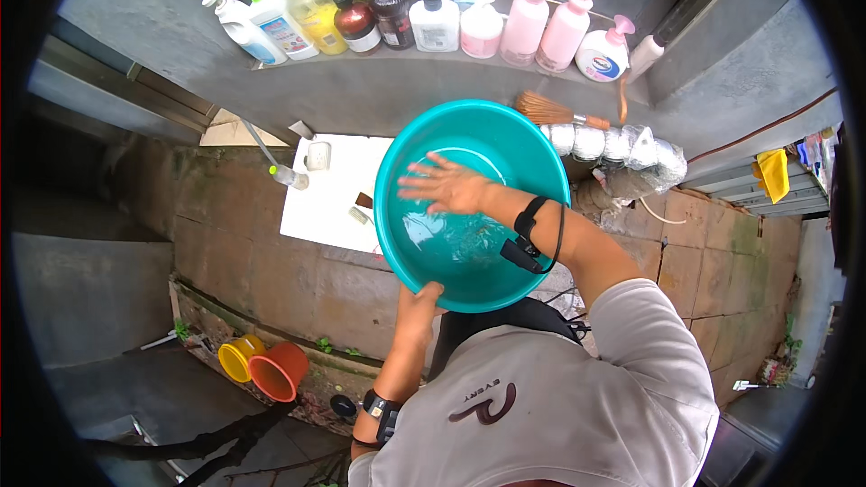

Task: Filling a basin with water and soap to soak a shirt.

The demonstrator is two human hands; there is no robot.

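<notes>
A round teal plastic basin [539, 158] is in front of my body with a little clear water in its bottom. My left hand [424, 296] grips its near left rim; the thumb lies over the edge, and the other fingers are hidden under the basin. Inside, my right hand [454, 186] reaches across with its fingers spread, holding nothing. Whether its palm touches the water or the basin wall, I cannot tell. Black straps circle both forearms, and a small black device hangs by the right one over the basin.
Pump bottles [435, 22] line the ledge at the back. Left of the basin lies a white board [325, 203] with small items on it. A hand brush [550, 110] and a foil-wrapped pipe [618, 144] are at the back right. Yellow [236, 362] and orange buckets [274, 375] stand lower left.
</notes>
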